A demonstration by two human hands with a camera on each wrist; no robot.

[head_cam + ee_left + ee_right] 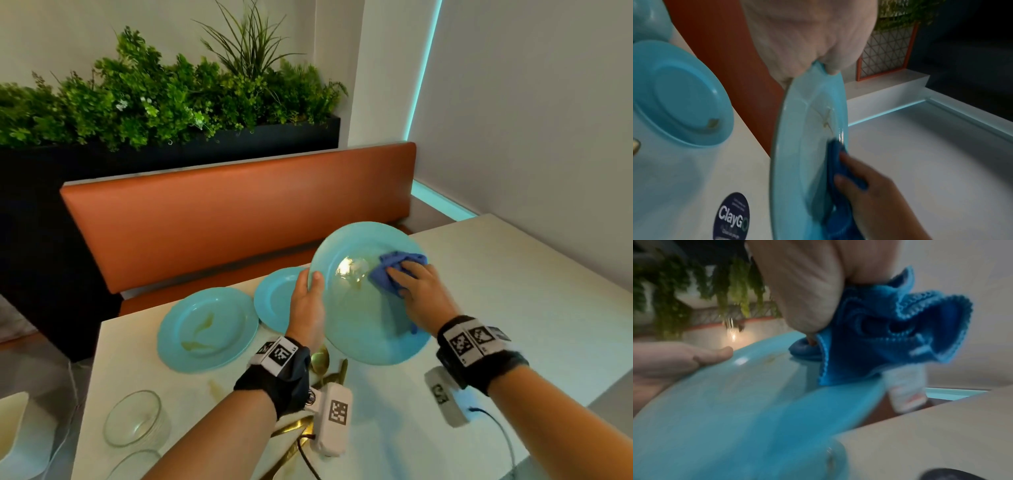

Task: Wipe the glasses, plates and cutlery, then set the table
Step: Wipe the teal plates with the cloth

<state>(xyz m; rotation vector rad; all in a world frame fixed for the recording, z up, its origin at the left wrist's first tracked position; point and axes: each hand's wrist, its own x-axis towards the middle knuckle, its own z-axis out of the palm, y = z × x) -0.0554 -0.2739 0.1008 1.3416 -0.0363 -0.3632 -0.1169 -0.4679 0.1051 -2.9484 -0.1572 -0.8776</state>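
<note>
- Left hand (307, 301): grip closed on the left rim of a round, glossy turquoise plate (363, 308), thumb over the top edge and fingers behind; the plate is held tilted, lifted off the pale surface (513, 291), its face toward the person.
- Right hand (419, 291): fingers curled over a bunched blue microfibre cloth (397, 270), pressing it against the plate's face near the right rim.
- Residue: a thin yellowish streak (826, 120) remains near the plate's centre, beside a bright glare spot; the cloth lies just beside it, not over it.
- Awaiting work: a second turquoise plate (207, 329) with yellow-green smears and a third one (277, 298), partly hidden behind the left hand, lie flat on the surface; gold-coloured cutlery (322, 363) lies under the left wrist and clear glass dishes (135, 418) stand at the near left corner.
- Technique, as a judgement: sweep the cloth across the centre through the streak, then around the rim; brace the left grip against the push so that the tilted plate neither turns nor slips.
- Progress: early; nothing appears to be laid as a setting yet.
</note>
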